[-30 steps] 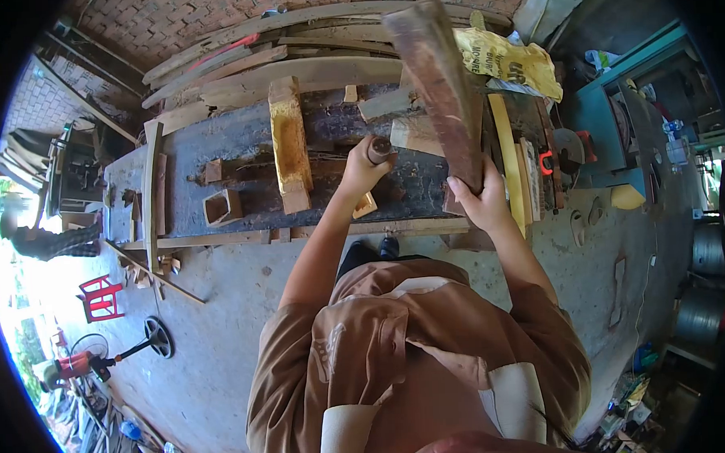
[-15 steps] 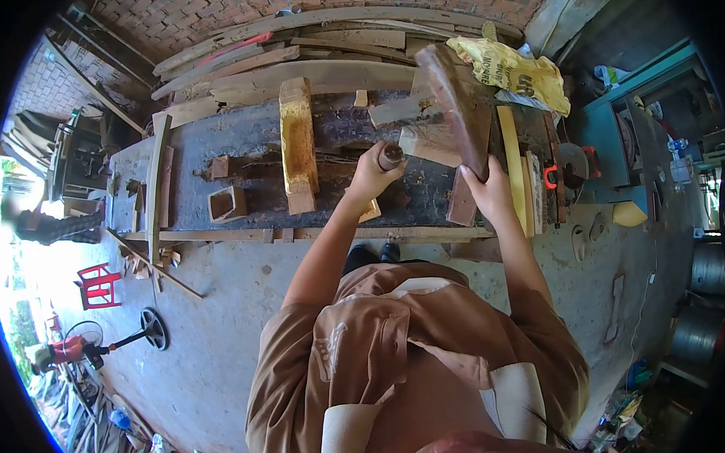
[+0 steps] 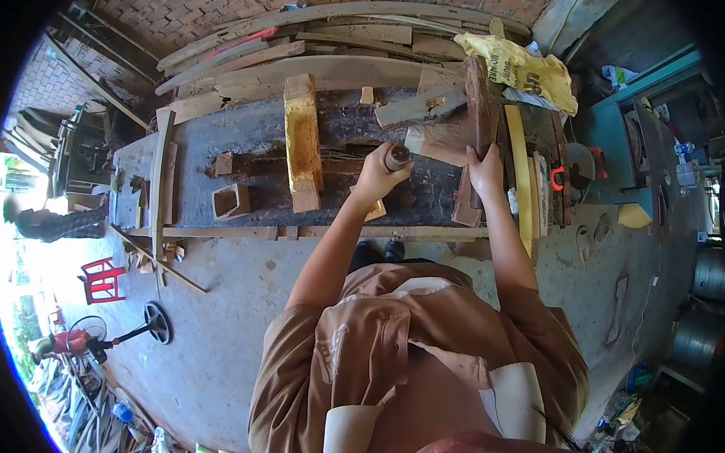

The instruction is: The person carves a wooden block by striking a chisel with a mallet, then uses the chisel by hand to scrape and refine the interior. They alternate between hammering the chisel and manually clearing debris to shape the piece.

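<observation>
My left hand (image 3: 377, 180) is closed round the wooden handle of a chisel (image 3: 397, 155), its butt end facing up. The hand hides the blade. Close under this hand lies a small light wood block (image 3: 373, 210). My right hand (image 3: 486, 170) grips the lower end of a long brown wooden club (image 3: 478, 103), which points away from me. Left of the club, near the chisel, are a pale wood block (image 3: 438, 142) and a grey piece of wood (image 3: 421, 109). A reddish-brown board (image 3: 465, 200) lies beside my right wrist.
A hollowed yellowish beam (image 3: 301, 145) and a small open wooden box (image 3: 231, 201) sit on the dark workbench (image 3: 256, 138). Yellow strips (image 3: 520, 165) and a yellow sack (image 3: 525, 69) are at the right. Another person (image 3: 63, 221) stands far left, near a red stool (image 3: 102, 279).
The club has swung from leaning left to nearly straight ahead, a little right of before. My left hand keeps hold of the chisel in about the same place.
</observation>
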Motion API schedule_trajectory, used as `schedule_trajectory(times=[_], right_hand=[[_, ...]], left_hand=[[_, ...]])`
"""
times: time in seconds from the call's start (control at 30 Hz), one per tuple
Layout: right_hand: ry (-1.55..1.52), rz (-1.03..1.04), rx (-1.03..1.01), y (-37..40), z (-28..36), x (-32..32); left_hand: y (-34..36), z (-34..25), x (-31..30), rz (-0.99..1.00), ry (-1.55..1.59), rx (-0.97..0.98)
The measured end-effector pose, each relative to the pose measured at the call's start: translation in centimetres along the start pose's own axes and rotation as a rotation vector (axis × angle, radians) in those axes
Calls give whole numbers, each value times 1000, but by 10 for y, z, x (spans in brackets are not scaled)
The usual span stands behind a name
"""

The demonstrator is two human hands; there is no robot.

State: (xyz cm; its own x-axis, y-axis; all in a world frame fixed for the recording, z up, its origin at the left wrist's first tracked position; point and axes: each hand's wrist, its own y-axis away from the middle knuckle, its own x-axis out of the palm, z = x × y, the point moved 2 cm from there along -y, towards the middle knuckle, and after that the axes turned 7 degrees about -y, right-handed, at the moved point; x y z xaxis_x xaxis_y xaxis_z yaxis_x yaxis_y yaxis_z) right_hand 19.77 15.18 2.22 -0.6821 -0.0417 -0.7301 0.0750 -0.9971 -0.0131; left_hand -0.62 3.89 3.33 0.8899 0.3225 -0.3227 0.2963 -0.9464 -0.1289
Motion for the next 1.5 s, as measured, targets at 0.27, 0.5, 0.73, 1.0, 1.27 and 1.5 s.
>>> schedule_trajectory(times=[0.27,0.5,0.73,1.0,1.27,1.5], right_hand=[[64,155,47,-16,9,-7],[378,392,65,-11,38,-8],[-365,416,-455,27,92,-13],[-484,552,-413,53,110,40],[-502,548,-526,55,107,35],[-446,666,-648,42,106,33]], left_hand=[[0,8,-2,39,28,-25],[-3,4,0,16,-11,-14],[-5,10,0,71,54,-42],[14,86,-3,182,-349,-182],[73,122,4,430,-957,-654],[71,122,4,523,-978,-680]])
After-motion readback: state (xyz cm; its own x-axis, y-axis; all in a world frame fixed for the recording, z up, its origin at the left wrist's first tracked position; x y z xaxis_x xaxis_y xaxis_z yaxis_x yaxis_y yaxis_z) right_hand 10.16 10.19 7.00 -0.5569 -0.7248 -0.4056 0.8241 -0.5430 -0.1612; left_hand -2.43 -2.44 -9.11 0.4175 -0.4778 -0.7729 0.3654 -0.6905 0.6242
